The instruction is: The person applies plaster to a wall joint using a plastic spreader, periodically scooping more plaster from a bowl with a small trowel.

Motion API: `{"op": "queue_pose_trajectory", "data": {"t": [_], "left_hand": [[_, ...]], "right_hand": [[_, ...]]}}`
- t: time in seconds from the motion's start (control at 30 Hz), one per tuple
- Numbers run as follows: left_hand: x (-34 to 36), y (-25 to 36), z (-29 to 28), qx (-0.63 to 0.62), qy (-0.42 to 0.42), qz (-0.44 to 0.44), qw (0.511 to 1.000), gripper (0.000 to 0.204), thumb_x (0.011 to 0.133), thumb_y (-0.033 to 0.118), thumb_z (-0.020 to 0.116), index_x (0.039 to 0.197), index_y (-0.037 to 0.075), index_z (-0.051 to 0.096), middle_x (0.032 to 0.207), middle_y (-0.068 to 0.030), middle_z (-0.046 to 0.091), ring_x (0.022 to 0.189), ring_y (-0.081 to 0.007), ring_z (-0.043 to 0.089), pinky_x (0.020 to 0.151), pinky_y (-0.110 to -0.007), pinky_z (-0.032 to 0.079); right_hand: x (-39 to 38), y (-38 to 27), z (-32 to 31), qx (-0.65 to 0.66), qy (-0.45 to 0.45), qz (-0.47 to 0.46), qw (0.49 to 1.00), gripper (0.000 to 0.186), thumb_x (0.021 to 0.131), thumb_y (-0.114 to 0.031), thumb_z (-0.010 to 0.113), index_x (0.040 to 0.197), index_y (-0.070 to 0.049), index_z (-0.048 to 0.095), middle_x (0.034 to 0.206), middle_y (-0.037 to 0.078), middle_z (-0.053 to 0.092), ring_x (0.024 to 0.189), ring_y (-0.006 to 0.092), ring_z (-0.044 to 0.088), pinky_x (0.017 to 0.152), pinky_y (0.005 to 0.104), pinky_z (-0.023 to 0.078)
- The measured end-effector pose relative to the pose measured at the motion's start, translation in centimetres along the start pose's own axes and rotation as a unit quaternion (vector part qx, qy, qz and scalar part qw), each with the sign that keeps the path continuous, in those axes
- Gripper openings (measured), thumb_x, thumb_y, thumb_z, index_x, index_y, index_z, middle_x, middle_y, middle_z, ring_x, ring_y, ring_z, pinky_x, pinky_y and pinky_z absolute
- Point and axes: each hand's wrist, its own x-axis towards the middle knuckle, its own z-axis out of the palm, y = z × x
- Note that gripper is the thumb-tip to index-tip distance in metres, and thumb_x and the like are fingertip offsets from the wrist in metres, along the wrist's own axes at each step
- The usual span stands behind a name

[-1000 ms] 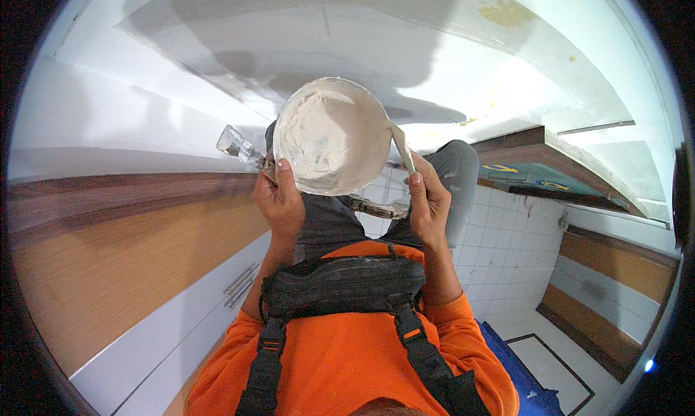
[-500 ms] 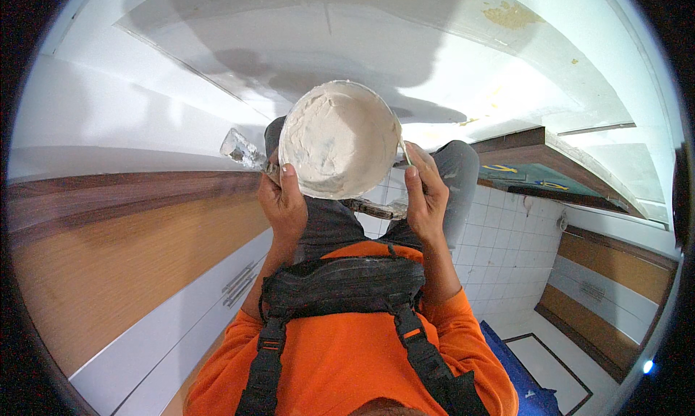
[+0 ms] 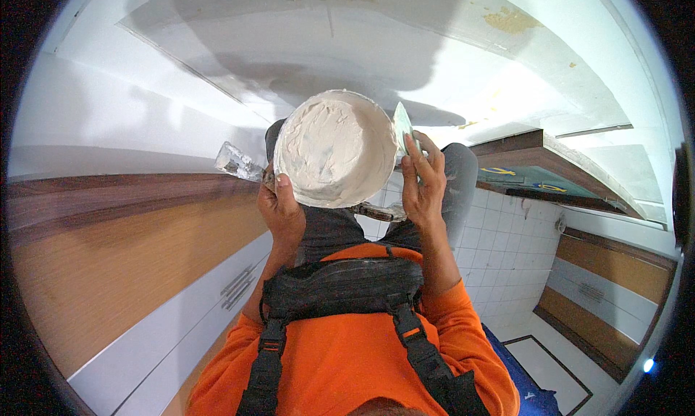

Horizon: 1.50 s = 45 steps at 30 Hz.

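Note:
My left hand grips the rim of a round white bucket of pale creamy paste, along with a paste-crusted metal putty knife whose blade sticks out to the left. At the bucket's right side, my right hand holds a thin pale-green spreader, its tip pointing up beside the rim. A dark, smeared handle shows under the bucket, between my legs; what it belongs to is hidden.
A white, patched surface fills the top of the view. Wood-and-white panelling runs along the left. At right are a dark-edged board, white tiles, a striped panel and blue material on the floor.
The bucket sits slightly lower in the view than a second ago. My right hand has moved up, and the spreader now stands more upright, with more of its face showing.

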Motion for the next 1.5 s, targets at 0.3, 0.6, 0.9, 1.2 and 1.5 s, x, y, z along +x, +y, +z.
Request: {"op": "queue_pose_trajectory", "data": {"t": [0.3,0.6,0.9,1.2,1.5], "left_hand": [[0.0,0.3,0.9,0.042,0.057,-0.036,0.997,0.040,0.104,0.029,0.051,0.118,-0.008,0.060,0.113,-0.0149,0.067,0.100,-0.0188,0.063,0.089,-0.032,0.050],[-0.1,0.6,1.6,0.040,0.077,-0.037,0.996,0.036,0.103,0.026,0.053,0.113,-0.008,0.062,0.105,-0.0124,0.069,0.094,-0.0164,0.063,0.085,-0.032,0.049],[0.1,0.2,1.5,0.020,0.062,-0.017,0.998,0.035,0.102,0.025,0.055,0.111,-0.008,0.062,0.105,-0.0133,0.069,0.096,-0.0166,0.063,0.085,-0.032,0.049],[0.2,-0.1,0.3,0.071,0.032,-0.012,0.997,0.038,0.101,0.027,0.053,0.111,-0.008,0.063,0.104,-0.0148,0.069,0.095,-0.0193,0.063,0.086,-0.035,0.048],[0.1,1.0,1.2,-0.009,0.032,-0.046,0.998,0.041,0.103,0.029,0.050,0.116,-0.008,0.060,0.110,-0.0142,0.068,0.096,-0.0191,0.064,0.087,-0.033,0.050]], "right_hand": [[-0.7,1.4,-1.4,0.494,-0.010,0.288,0.820,0.039,0.105,-0.022,0.049,0.134,0.003,0.058,0.126,0.017,0.064,0.108,0.0282,0.065,0.086,0.0375,0.053],[-1.3,-1.2,-2.0,0.597,-0.015,0.305,0.742,0.052,0.102,-0.029,0.048,0.141,0.005,0.047,0.128,0.020,0.062,0.112,0.0311,0.065,0.085,0.0407,0.056],[-2.2,-0.8,-1.1,0.565,-0.023,0.301,0.768,0.045,0.103,-0.026,0.048,0.137,0.004,0.051,0.127,0.017,0.063,0.115,0.0288,0.063,0.089,0.0405,0.053],[-1.9,-2.5,0.5,0.498,-0.008,0.308,0.811,0.041,0.103,-0.019,0.056,0.134,0.006,0.057,0.128,0.015,0.064,0.117,0.0221,0.061,0.101,0.0364,0.047],[-1.7,-0.6,0.3,0.479,-0.037,0.337,0.810,0.044,0.103,-0.022,0.051,0.135,0.008,0.055,0.129,0.017,0.063,0.118,0.0251,0.061,0.096,0.0367,0.049]]}}
